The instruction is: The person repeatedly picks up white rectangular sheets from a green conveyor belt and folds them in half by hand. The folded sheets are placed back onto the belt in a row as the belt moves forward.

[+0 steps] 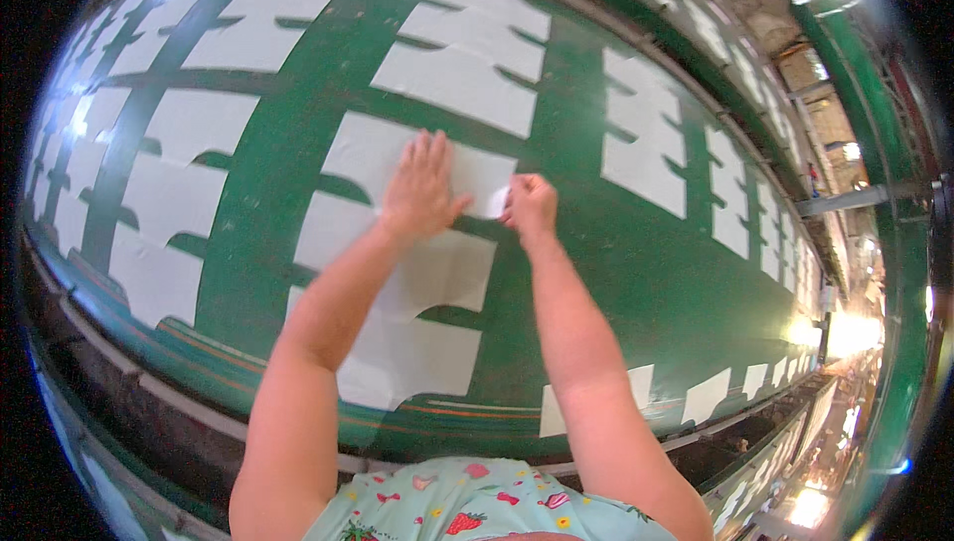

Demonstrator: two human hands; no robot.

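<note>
A thin white sheet with notched sides (412, 342) lies on the long green table (566, 273) in front of me; I cannot tell whether it is paper or cloth. My left hand (422, 183) rests palm down on its upper part, with the fingers stretched out. At the sheet's upper right edge, my right hand (530, 205) is closed in a pinch. A small, brighter white piece (499, 203) shows at those fingertips. Whether it is the sheet's lifted edge or a separate bit, I cannot tell.
Similar sheets lie in rows, among them a sheet beyond my hands (462, 64), a sheet on the left (174, 193) and a sheet on the right (644, 134). Dark rails edge the table. A green metal post (899, 203) stands at the far right.
</note>
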